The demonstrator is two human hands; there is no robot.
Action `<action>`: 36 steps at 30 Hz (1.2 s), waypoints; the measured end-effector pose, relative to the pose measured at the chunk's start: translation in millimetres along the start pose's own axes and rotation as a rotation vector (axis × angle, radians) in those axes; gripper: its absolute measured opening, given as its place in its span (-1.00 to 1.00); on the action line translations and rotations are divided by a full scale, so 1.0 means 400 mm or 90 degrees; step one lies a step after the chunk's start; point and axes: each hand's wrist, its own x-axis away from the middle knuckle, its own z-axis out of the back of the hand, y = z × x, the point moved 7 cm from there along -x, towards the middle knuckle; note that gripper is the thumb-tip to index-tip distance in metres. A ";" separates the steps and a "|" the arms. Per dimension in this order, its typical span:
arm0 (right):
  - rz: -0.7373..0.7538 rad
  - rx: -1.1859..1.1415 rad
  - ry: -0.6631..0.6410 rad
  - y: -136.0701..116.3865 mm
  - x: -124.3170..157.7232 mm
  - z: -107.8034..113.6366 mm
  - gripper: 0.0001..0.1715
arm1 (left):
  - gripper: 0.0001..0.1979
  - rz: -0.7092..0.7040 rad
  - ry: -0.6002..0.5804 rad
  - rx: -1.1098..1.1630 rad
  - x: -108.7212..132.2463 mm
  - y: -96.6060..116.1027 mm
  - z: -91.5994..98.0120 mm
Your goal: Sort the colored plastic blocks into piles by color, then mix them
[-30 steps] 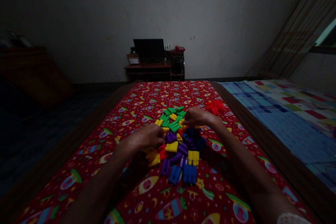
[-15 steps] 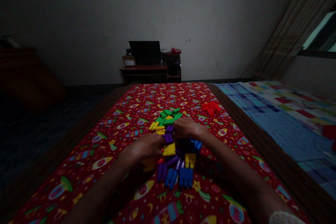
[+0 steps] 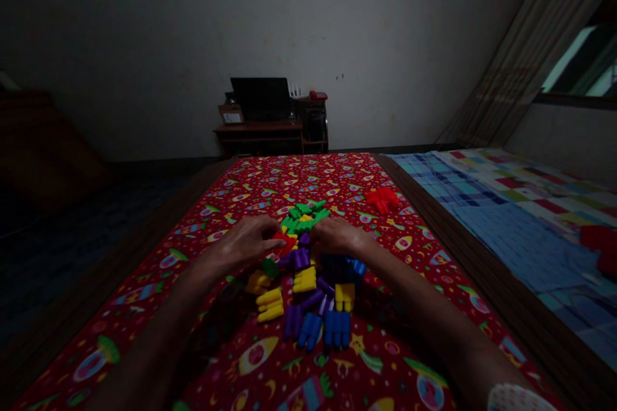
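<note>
My left hand (image 3: 251, 237) pinches a red plastic toy block (image 3: 287, 244) at the left side of a loose pile. My right hand (image 3: 336, 235) is curled at the pile's right side, beside the green blocks (image 3: 304, 213); its fingertips and anything in them are hidden. Between and below both hands lie purple blocks (image 3: 301, 259) and yellow blocks (image 3: 305, 280). Blue blocks (image 3: 337, 329) lie nearest me. A dark green block (image 3: 270, 267) rests under my left wrist, beside more yellow pieces (image 3: 270, 305).
A red patterned cloth (image 3: 202, 308) covers the long table. Several red blocks (image 3: 383, 200) form a separate heap at the far right. Beyond the table, a desk (image 3: 260, 130) bears a dark monitor (image 3: 261, 97). A bed with blue checked bedding (image 3: 463, 205) stands on the right.
My left hand has moved up and left, now with the red block in its fingers, uncovering yellow and green pieces below. My right hand has barely shifted. The whole view has turned slightly.
</note>
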 end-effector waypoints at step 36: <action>0.084 -0.764 0.183 0.108 -0.039 0.050 -0.63 | -0.55 0.022 0.016 0.355 -0.037 0.034 -0.126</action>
